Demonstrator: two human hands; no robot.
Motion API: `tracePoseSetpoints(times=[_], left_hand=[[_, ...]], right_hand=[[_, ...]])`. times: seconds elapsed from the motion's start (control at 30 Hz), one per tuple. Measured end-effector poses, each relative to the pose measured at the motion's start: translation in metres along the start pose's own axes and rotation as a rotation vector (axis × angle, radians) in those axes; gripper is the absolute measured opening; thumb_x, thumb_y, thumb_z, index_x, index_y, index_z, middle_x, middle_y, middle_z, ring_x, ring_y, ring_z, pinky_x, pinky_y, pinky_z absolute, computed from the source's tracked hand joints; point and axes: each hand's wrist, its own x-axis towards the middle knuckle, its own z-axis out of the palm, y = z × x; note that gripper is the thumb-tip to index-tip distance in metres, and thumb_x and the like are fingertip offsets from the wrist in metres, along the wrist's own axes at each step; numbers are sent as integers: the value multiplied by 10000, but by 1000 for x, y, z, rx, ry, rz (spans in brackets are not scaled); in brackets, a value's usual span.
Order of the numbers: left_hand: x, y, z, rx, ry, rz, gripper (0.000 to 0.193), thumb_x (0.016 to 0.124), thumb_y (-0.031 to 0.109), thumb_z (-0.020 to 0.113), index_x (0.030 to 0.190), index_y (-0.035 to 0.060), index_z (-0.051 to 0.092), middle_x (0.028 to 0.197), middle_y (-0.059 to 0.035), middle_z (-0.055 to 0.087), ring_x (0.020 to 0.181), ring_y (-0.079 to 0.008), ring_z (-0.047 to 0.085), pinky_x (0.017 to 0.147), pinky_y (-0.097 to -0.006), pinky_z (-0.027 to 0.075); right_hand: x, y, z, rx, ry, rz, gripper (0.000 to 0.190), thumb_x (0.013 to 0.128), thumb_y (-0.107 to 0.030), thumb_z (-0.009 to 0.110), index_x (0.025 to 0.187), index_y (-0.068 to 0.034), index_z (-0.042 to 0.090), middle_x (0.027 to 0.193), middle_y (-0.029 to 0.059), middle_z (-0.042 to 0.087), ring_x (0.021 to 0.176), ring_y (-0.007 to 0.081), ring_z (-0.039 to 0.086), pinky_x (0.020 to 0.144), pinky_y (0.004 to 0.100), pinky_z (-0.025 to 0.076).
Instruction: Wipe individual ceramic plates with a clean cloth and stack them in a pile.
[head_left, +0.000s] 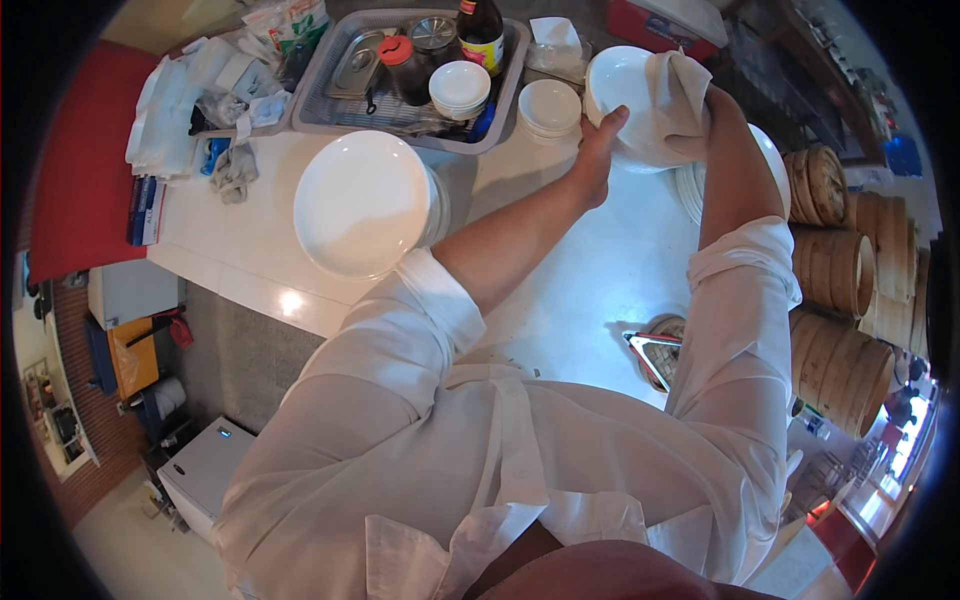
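White plates (619, 79) are at the far side of the table, in front of me. My left hand (598, 154) grips their near left rim, with the thumb over the top and the other fingers hidden. A beige cloth (679, 105) lies over the right part of the top plate. My right hand (716, 105) holds this cloth against the plate; its fingers are mostly covered. Behind my right forearm stands another stack of white plates (766, 154), partly hidden. Left of my left hand is a stack of small white dishes (550, 106).
A large plate stack (364, 202) stands left of my left forearm. Behind it, a grey plastic basket (315, 112) holds a bottle (480, 37), jars and small bowls. Bamboo steamers (832, 270) line the right side. A triangular-framed object (652, 356) lies near my right sleeve.
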Motion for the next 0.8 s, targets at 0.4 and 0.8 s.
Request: tracePoseSetpoints(times=[0.4, 0.8], left_hand=[[-65, 9, -19, 32, 13, -45, 1115, 808, 589, 705, 1593, 152, 44, 1608, -169, 228, 1491, -331, 222, 1223, -478, 128], [-161, 14, -60, 66, -29, -170, 1341, 785, 580, 747, 1563, 126, -246, 1661, -191, 89, 1521, -349, 143, 1231, -470, 68]], right_hand=[[-5, 41, 9, 48, -37, -28, 763, 854, -697, 612, 1339, -108, 628, 1331, 117, 644, 1165, 275, 636, 1021, 434, 496], [-13, 67, 51, 43, -144, -85, 741, 880, -676, 593, 1352, -105, 616, 1339, 115, 640, 1178, 276, 632, 1029, 441, 494]])
